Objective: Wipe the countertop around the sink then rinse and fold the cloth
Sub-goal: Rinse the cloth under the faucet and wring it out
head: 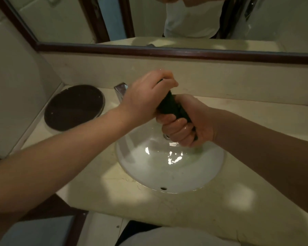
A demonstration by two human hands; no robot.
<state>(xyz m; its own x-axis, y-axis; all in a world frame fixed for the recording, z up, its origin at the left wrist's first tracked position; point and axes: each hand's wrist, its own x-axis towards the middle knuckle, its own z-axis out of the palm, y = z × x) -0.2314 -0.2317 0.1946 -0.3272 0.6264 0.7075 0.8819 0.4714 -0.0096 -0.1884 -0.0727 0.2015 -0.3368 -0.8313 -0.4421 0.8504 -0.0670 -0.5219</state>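
A dark cloth (171, 105) is twisted into a tight roll above the white oval sink (146, 173). My left hand (146, 96) grips its upper end, and my right hand (187, 126) grips its lower end, fingers wet and curled around it. Both fists sit over the back of the basin, close to the drain (166, 136). The chrome faucet (120, 90) is partly hidden behind my left wrist. The beige marble countertop (194, 213) surrounds the sink. Water glints in the basin.
A round dark brown tray (73, 107) lies on the counter at the left of the faucet. A wood-framed mirror (167, 52) runs along the back wall and shows a person in a white top. The counter's front edge is near my body.
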